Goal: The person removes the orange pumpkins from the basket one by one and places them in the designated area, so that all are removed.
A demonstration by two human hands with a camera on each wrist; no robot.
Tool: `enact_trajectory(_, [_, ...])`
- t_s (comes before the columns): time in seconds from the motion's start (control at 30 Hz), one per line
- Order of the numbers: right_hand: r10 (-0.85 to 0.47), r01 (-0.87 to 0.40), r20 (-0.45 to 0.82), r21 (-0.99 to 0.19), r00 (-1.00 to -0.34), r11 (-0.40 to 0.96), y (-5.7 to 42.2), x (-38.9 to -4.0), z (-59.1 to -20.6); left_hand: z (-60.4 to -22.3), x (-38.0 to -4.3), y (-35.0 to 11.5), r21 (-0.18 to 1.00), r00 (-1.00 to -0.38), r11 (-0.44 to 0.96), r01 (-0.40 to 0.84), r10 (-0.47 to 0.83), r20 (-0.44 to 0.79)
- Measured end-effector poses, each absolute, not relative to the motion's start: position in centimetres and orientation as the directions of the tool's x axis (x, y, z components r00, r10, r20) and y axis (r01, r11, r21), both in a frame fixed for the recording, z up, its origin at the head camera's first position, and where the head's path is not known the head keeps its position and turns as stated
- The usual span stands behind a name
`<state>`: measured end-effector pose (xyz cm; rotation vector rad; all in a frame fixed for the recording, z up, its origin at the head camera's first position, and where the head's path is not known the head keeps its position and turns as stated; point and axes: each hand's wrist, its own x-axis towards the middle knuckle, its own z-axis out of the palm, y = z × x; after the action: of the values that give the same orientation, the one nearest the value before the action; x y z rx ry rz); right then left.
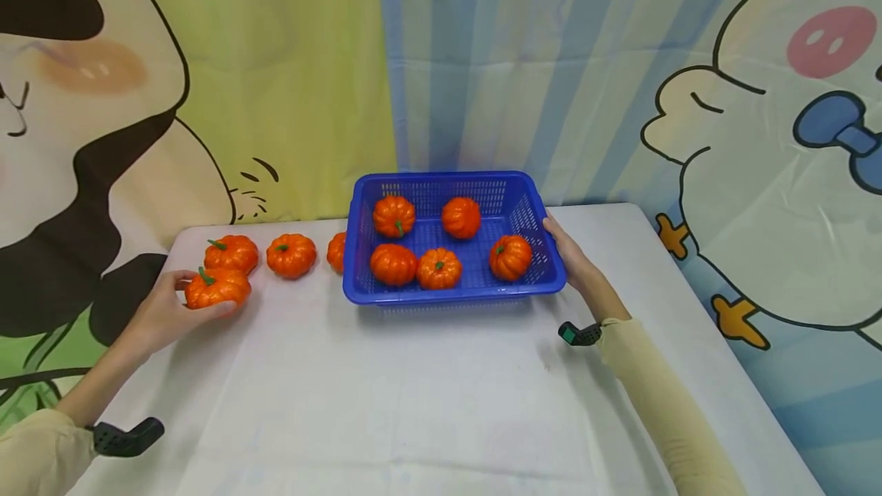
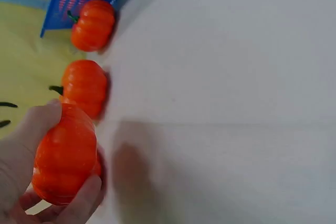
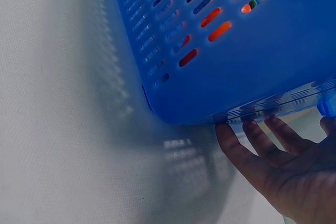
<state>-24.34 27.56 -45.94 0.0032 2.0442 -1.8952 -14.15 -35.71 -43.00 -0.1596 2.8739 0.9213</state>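
Note:
My left hand point(image 1: 168, 312) grips a small orange pumpkin point(image 1: 219, 289) with a green stem, thumb on one side and fingers on the other. In the left wrist view that pumpkin point(image 2: 65, 156) fills the grasp and overlaps another behind it. Close by on the table lie a second pumpkin point(image 1: 234, 252) and a third point(image 1: 292, 256). At the right end of a blue plastic basket point(image 1: 455, 297), my right hand point(image 1: 573, 259) touches the outer wall. Its fingers point(image 3: 254, 169) reach out fairly straight against the basket side point(image 3: 236, 82) in the right wrist view.
Several pumpkins point(image 1: 439, 269) sit inside the basket. One more pumpkin point(image 1: 335, 252) lies against its left side, partly hidden by it. The white-covered table point(image 1: 413, 389) ends at a cartoon-printed curtain point(image 1: 468, 60) behind. Dark wrist cameras point(image 1: 127, 437) hang under both wrists.

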Motion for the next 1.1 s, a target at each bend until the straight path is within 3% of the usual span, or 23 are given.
enact_trajectory(0.5, [-0.223, 0.228, -0.251, -0.965, -0.942, 0.127, 27.4, -24.1, -45.5, -46.2, -13.6, -37.8, 0.574, -0.958, 0.775, -0.263, -0.141, -0.249])
enact_trajectory(0.6, [-0.230, 0.210, -0.235, -0.969, -0.944, 0.128, 27.4, -24.2, -45.9, -45.6, -13.3, -37.8, 0.534, -0.964, 0.810, -0.241, -0.139, -0.225])
enact_trajectory(0.8, [-0.242, 0.193, -0.217, -0.974, -0.945, 0.120, 27.5, -24.3, -46.2, -41.7, -12.8, -36.8, 0.513, -0.984, 0.841, -0.173, -0.173, -0.047])
enact_trajectory(1.1, [-0.247, 0.226, -0.241, -0.970, -0.939, 0.087, 27.5, -24.3, -45.9, -39.5, -11.0, -32.4, 0.571, -0.998, 0.819, 0.043, 0.005, 0.068])
